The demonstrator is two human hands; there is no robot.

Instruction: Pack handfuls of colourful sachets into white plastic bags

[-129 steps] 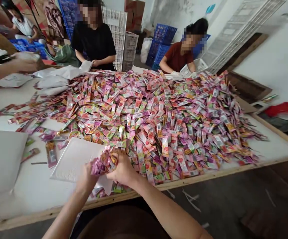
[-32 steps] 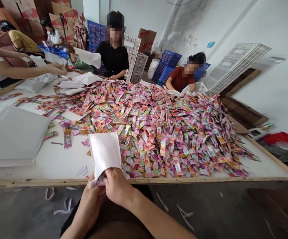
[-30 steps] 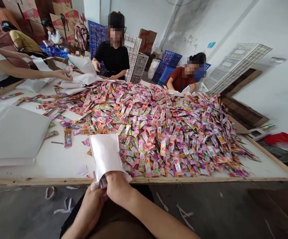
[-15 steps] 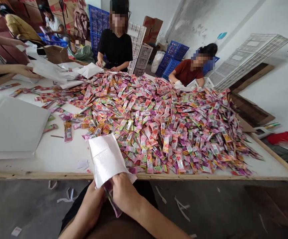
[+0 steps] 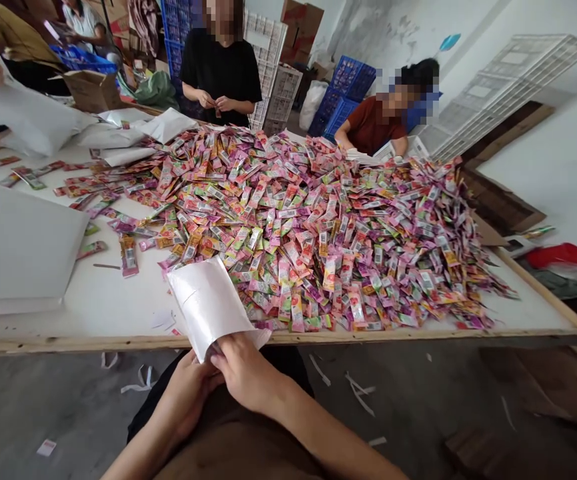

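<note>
One white pouch (image 5: 211, 300), lower centre of frame; my right hand (image 5: 251, 373) partly inside its mouth, my left hand (image 5: 191, 383) close beside, both grips hidden, cannot tell; sachets (image 5: 308, 240) heaped mid-frame

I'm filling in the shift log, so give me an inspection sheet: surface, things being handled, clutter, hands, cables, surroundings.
Surface: wood-edged white table, heaped with sachets.
Things: white pouch, mouth facing the person.
Clutter: pale strips on the floor.
Hands: left hand by the pouch's mouth; right hand partly inside; grip hidden.
Cables: nothing seen.
Surroundings: co-worker in black and co-worker in dark red across the table; blue crates behind.
</note>
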